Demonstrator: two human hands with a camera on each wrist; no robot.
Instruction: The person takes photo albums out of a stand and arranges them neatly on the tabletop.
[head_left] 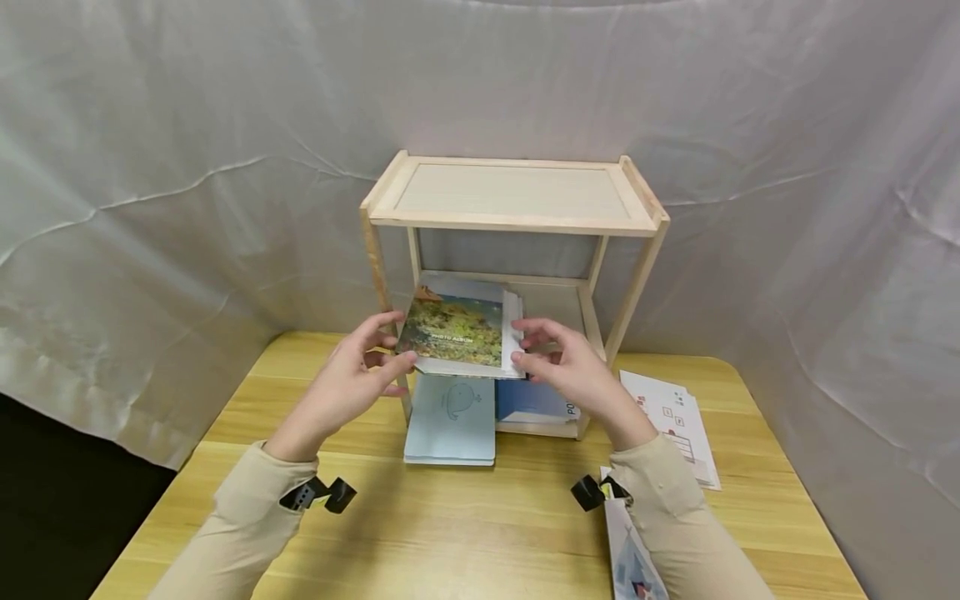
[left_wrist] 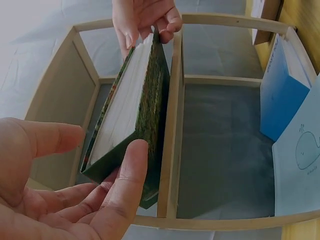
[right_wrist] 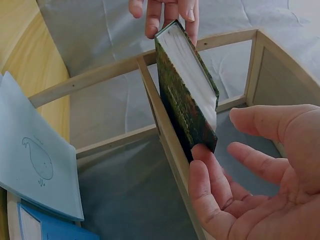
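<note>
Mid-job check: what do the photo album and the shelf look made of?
Photo album: likely printed board outside, its edges straight and stiff-looking; white page edges suggest paper, though plastic sleeves are possible. Sheen unclear.
Shelf: apparently matte wood, judging by its tan bars without sharp reflections.

L hand [head_left: 352, 375] & R hand [head_left: 572, 367] face e/o — thumbs [right_wrist: 265, 121] spread, forearms [head_left: 236, 525] angled fwd.

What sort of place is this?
Maybe a little filming corner: grey cloth hangs behind and beside a wooden table, a wooden shelf stands on it, and there are black wrist cameras.
</note>
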